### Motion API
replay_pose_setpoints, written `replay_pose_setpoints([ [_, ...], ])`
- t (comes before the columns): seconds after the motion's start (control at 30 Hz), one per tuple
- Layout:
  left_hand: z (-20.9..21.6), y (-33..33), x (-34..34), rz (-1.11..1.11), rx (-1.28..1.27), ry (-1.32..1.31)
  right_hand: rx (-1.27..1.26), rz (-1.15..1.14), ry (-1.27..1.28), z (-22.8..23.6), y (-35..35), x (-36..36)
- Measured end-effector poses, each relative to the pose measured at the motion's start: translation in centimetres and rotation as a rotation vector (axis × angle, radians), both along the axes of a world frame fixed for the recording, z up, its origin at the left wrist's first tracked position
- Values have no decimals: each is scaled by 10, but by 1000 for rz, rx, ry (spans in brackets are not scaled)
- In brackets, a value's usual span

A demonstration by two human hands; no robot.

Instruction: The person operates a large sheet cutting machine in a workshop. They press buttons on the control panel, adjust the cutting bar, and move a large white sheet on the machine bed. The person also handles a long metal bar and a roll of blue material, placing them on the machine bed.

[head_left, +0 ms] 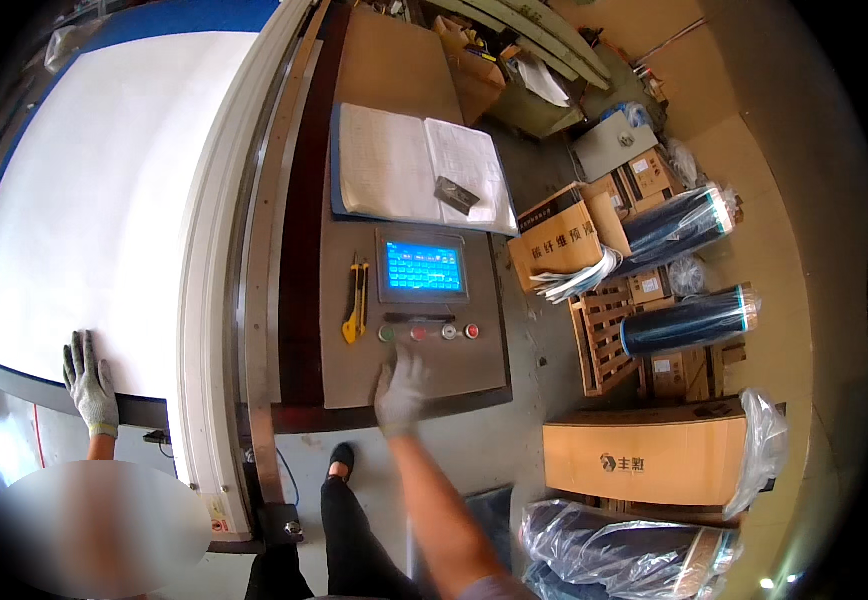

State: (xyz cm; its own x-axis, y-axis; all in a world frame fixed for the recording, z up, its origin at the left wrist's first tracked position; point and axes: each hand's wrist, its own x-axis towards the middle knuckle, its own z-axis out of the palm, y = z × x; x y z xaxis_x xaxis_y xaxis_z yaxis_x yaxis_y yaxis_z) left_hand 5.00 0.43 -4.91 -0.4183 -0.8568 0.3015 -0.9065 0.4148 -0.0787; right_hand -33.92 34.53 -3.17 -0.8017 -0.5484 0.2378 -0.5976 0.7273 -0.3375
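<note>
My left hand [90,385], in a grey-white glove with dark fingertips, lies flat with fingers stretched out on the near edge of a large white sheet [94,200]. My right hand [403,393], also gloved, hovers over the near part of a brown control panel [354,375]. Its fingers look extended and slightly blurred. Just beyond them sits a row of round buttons, among them a green button [386,334] and a red button [471,331]; whether I touch one, I cannot tell. Behind the row are a black strip [419,318] and a lit blue touchscreen [423,268].
Yellow-handled cutters [352,326] lie left of the screen. Beyond it rests an open ledger [384,160] with a small dark block [456,195]. A long white machine beam [209,250] separates sheet and panel. Cartons [644,460] and wrapped dark rolls [689,320] stand at right.
</note>
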Motion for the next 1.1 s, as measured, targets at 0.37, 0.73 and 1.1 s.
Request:
replay_pose_setpoints([
  [0.37, -8, -5, 2, -27, 8, -18, 22, 115, 122, -3, -19, -28],
  [0.73, -20, -11, 9, -37, -30, -69, 29, 106, 116, 4, -21, -31],
  [1.1, -22, -13, 11, -58, -35, -57, 28, 102, 132, -2, -21, -32],
])
